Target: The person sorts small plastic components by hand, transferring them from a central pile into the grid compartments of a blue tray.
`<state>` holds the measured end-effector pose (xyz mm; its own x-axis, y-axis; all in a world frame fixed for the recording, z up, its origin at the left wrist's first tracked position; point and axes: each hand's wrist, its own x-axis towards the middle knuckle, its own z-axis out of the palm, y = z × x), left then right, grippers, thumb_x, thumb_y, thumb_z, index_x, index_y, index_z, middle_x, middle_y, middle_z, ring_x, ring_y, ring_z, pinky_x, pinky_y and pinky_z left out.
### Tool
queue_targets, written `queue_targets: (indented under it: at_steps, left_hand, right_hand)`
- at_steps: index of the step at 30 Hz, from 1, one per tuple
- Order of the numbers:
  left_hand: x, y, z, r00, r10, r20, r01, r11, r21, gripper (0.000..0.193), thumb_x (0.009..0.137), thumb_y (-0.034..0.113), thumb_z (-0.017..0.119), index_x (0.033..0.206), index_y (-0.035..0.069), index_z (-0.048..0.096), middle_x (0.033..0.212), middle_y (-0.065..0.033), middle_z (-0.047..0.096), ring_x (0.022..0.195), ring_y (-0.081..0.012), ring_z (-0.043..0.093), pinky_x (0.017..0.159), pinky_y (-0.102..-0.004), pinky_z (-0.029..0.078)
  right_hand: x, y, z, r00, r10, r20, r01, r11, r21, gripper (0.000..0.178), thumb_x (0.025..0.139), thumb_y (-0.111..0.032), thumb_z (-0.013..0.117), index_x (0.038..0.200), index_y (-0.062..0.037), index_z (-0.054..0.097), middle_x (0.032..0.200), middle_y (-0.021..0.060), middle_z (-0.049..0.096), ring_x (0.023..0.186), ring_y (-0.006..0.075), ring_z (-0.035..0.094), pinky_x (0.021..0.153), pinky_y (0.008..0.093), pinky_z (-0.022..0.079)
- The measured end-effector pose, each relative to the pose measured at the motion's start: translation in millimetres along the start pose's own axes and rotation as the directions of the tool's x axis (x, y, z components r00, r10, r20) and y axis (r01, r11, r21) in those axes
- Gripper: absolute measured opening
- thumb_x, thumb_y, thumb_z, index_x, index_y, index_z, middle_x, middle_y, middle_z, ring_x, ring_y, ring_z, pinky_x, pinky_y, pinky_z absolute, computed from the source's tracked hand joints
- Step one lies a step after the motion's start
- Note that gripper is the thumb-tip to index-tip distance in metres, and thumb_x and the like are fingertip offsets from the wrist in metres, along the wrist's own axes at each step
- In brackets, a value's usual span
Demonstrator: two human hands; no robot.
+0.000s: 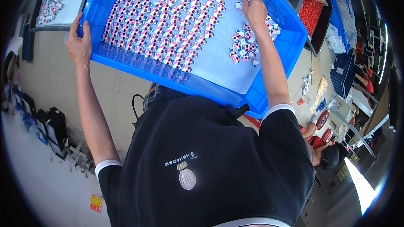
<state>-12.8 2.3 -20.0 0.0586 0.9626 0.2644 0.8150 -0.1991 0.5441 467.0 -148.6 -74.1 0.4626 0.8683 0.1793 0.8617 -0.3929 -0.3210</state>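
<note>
A blue plastic bin (168, 82) lies tilted in front of me, lined with a pale sheet (222, 69). Neat rows of small doll-like plastic pieces (162, 20), white with pink, blue and dark spots, cover its left and middle. Toward the right lies a loose heap of the same pieces (243, 46). My left hand (80, 44) grips the bin's left rim, thumb and fingers about the edge. Inside the bin, past the end of the far rows, my right hand (256, 12) has its fingertips closed at a small whitish piece (238, 5); the fingers partly hide what they pinch.
Another tray (63, 4) with similar pieces stands at the far left. A container of red parts (310, 14) is beyond the bin's right side. Small parts lie on the floor at right (320, 92), near a seated person (329, 156). Dark boxes (54, 126) stand at left.
</note>
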Motion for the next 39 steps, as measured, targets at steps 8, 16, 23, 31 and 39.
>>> queue_targets:
  at_steps: [8,16,23,31,39]
  left_hand:
    - [2,-3,2,1.0,0.004,0.02,-0.003,0.999,-0.037,0.036,0.089,0.031,0.062,0.122,0.015,0.063,0.096,-0.0079,0.07,0.074,-0.0121,0.062,0.07,-0.0283,0.049]
    - [3,-8,3,1.0,0.027,-0.002,-0.027,0.999,-0.019,0.037,0.09,0.031,0.063,0.122,0.013,0.063,0.1,-0.0076,0.07,0.075,-0.0117,0.061,0.07,-0.0273,0.049]
    - [3,-8,3,1.0,0.013,0.003,-0.013,1.0,-0.017,0.037,0.089,0.031,0.063,0.122,0.013,0.063,0.103,-0.0088,0.07,0.079,-0.0126,0.063,0.071,-0.0273,0.049]
    - [3,-9,1,0.998,-0.046,0.048,0.046,0.999,-0.014,0.035,0.092,0.029,0.062,0.123,0.014,0.062,0.11,-0.0117,0.068,0.098,-0.0171,0.064,0.085,-0.0308,0.049]
    - [4,-5,2,0.999,-0.019,0.04,0.02,0.999,-0.034,0.036,0.092,0.029,0.062,0.123,0.013,0.062,0.111,-0.0113,0.067,0.098,-0.0164,0.064,0.084,-0.0306,0.049]
  right_hand:
    - [8,-5,16,1.0,-0.016,0.006,0.017,0.999,-0.051,0.016,0.082,-0.019,0.063,0.095,-0.0094,0.068,0.098,0.0107,0.066,0.088,0.032,0.065,0.075,0.0429,0.052]
    - [11,1,29,0.983,-0.158,0.098,0.177,0.955,-0.236,0.024,0.079,-0.022,0.069,0.097,-0.0071,0.064,0.097,0.0111,0.065,0.094,0.0304,0.064,0.073,0.0419,0.054]
    - [3,3,30,0.999,-0.042,0.029,0.044,0.996,-0.074,0.031,0.077,-0.023,0.072,0.103,-0.0092,0.064,0.1,0.0104,0.064,0.097,0.0295,0.062,0.078,0.0405,0.052]
    - [-12,7,21,0.981,-0.185,0.054,0.184,0.982,0.03,0.027,0.08,-0.026,0.07,0.102,-0.011,0.067,0.101,0.0085,0.066,0.096,0.0281,0.062,0.078,0.041,0.051]
    - [7,6,33,0.997,-0.069,0.035,0.067,0.997,0.049,0.019,0.084,-0.02,0.064,0.102,-0.0148,0.066,0.098,0.0087,0.068,0.089,0.03,0.065,0.075,0.0411,0.052]
